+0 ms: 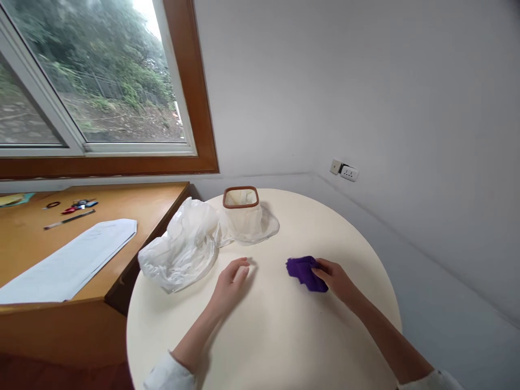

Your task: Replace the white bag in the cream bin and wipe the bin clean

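Corner of a room, pale walls (260, 92) meeting behind a round cream table (284, 336). Wood-framed window (117, 86) at upper left; trees, a fence and a bare slope outside. Double socket (349, 173) low on the right-hand wall.

Wooden desk (150, 199) to the left of the table. On it: white papers (77, 260) near the front edge, a thin pen-like stick (70, 219), and a small cluster of red, blue and metallic bits (81, 205), too small to identify surely.

Far side of the table: a small bin with a brown rim (241, 206), upright, a translucent liner hanging over its sides and spreading onto the tabletop. Just beside it, to the left, a crumpled white plastic bag (182, 244).

Purple cloth (305, 272), bunched and creased, right of the table's middle, nearer the person than the bin. Right hand (333, 277) grasps its right side between thumb and fingers. Left hand (231, 280) is released, fingers loosely bent, thumb apart from them; it sits well apart from the cloth, nearer the plastic bag. Pale sleeves (170, 374) at both forearms.
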`<state>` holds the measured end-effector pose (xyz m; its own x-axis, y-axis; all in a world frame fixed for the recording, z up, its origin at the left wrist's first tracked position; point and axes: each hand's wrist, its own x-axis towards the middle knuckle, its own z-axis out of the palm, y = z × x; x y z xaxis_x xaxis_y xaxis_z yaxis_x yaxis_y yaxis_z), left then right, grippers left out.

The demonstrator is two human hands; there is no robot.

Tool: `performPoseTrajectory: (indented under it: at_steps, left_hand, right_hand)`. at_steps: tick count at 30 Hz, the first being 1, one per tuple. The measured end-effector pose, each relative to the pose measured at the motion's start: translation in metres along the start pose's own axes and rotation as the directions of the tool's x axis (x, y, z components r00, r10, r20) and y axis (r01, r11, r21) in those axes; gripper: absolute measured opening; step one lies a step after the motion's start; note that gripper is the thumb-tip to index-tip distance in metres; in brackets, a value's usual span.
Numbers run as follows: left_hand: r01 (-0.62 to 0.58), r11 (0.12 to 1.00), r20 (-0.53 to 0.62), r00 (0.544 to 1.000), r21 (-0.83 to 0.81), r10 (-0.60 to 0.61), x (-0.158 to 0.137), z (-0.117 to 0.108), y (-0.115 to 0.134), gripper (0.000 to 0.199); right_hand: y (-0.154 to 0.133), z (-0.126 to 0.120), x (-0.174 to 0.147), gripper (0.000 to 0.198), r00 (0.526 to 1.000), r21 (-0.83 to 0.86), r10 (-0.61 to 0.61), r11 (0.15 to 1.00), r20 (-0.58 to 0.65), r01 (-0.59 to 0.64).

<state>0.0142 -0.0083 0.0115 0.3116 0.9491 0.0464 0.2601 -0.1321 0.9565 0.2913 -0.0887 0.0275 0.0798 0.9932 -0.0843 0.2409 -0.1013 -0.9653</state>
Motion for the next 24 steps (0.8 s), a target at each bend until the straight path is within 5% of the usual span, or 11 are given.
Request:
performPoseTrajectory:
  at_steps: [3,6,15,24]
  left_hand:
    - [0.124,0.950,0.106,0.990,-0.287,-0.097,-0.004,0.008,0.005,0.042]
    - [0.265,0.818,0.254,0.955,-0.510,-0.152,-0.009,0.016,0.006,0.051]
    - [0.321,0.728,0.281,0.942,-0.605,-0.182,-0.010,0.013,0.008,0.027]
    - [0.307,0.685,0.187,0.951,-0.661,-0.246,-0.005,0.006,-0.001,0.023]
  right_hand:
    - [-0.017,0.035,0.010,0.034,0.974,0.392,0.008,0.915,0.226,-0.098]
    - [-0.020,0.065,0.019,0.031,0.937,0.540,-0.009,0.819,0.348,-0.193]
    - [-0.017,0.098,0.032,0.031,0.867,0.599,0.071,0.695,0.493,-0.397]
    - [-0.006,0.096,0.041,0.043,0.888,0.513,0.049,0.801,0.458,-0.309]
